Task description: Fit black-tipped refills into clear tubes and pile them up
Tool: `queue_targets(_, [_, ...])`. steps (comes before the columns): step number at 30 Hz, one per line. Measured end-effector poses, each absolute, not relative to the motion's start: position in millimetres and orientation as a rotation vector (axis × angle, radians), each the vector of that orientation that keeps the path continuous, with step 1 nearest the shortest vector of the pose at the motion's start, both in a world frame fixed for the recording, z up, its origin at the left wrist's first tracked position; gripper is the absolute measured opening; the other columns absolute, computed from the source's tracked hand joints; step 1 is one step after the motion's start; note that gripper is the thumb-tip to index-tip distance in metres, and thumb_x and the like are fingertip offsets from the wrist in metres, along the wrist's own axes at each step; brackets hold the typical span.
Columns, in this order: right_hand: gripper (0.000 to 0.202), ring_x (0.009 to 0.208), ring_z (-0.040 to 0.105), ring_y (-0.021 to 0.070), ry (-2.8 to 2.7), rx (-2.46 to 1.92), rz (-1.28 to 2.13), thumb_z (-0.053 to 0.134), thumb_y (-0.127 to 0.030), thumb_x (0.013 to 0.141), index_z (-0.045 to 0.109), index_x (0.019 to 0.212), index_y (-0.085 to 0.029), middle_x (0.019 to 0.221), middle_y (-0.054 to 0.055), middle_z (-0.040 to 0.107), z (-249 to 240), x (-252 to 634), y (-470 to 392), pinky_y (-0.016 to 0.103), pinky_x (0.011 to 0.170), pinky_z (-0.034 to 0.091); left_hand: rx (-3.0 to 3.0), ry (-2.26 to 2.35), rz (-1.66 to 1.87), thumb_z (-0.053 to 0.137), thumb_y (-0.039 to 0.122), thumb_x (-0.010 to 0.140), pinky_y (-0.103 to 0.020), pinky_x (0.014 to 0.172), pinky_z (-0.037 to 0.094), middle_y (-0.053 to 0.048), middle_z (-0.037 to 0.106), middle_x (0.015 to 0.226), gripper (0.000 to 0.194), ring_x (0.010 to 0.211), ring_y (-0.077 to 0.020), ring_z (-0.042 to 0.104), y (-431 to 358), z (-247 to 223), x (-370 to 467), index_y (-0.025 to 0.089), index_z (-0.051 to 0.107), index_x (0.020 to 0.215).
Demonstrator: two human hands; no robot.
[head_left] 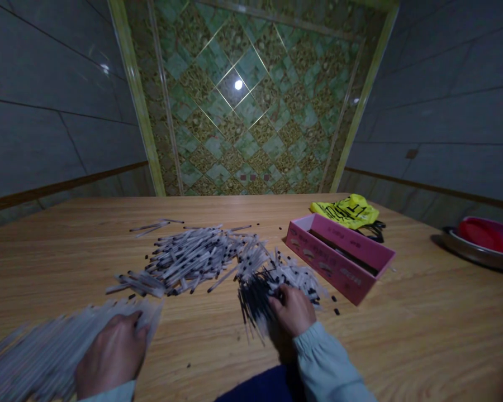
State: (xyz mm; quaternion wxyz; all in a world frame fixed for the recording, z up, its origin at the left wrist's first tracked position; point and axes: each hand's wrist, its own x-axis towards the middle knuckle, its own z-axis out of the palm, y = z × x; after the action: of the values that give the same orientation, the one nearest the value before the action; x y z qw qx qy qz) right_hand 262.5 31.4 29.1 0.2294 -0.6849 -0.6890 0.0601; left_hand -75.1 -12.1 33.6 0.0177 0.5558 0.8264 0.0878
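Fingers of the right hand [294, 311] curl at the black sticks [255, 297], those of the left hand [112, 353] over the blurred clear tubes [37, 357]; whether either pinches anything, I cannot tell. Beyond lie the dark-tipped tubes [197, 254], with the pink box [333, 259] to the right.

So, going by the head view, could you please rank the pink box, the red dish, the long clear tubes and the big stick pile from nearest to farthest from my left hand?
1. Long clear tubes: right at the left hand.
2. Big stick pile: ahead, mid-table.
3. Pink box: right of the pile.
4. Red dish: far right.
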Motion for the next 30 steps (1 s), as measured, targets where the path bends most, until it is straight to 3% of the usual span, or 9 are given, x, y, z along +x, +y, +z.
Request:
queue_targets(9, [0.024,0.094,0.055,0.0234,-1.704,-1.742,0.096,0.053,-0.018,0.074,0.059,0.096,-0.01,0.097,0.013,0.059,21.6,306.4,61.9,0.031,0.083,0.041,2.032,2.25,0.441,0.034,0.036,0.084,-0.032,0.081,0.043,-0.011,0.062,0.108,0.041,0.093,-0.0239,0.061,-1.7,14.6,-41.1,0.016,0.062,0.107])
queue_targets(16, [0.018,0.085,0.056,0.0187,-1.998,-1.543,0.044,0.044,-0.017,0.082,0.058,0.093,-0.017,0.094,0.007,0.058,29.6,256.9,55.3,0.027,0.073,0.042,2.131,2.019,0.492,0.035,0.028,0.086,-0.027,0.076,0.044,-0.006,0.063,0.094,0.033,0.085,-0.0186,0.062,-3.1,1.3,-10.6,0.02,0.065,0.097])
queue_targets(21, [0.015,0.083,0.058,0.0156,-2.41,-1.289,0.032,0.049,-0.017,0.08,0.062,0.086,-0.02,0.091,0.004,0.062,32.0,189.0,69.1,0.023,0.068,0.04,2.106,2.019,0.502,0.039,0.025,0.085,-0.025,0.076,0.042,-0.006,0.063,0.091,0.029,0.085,-0.0172,0.062,-1.8,-0.5,-6.2,0.021,0.067,0.091])
queue_targets(30, [0.012,0.08,0.058,0.0209,-2.776,-1.027,-0.144,0.052,-0.012,0.075,0.064,0.079,-0.011,0.08,0.011,0.063,22.8,125.5,96.4,0.026,0.06,0.041,2.079,2.04,0.584,0.045,0.023,0.083,-0.022,0.071,0.041,-0.003,0.064,0.086,0.024,0.08,-0.0148,0.061,-3.4,2.8,-3.4,0.026,0.068,0.085])
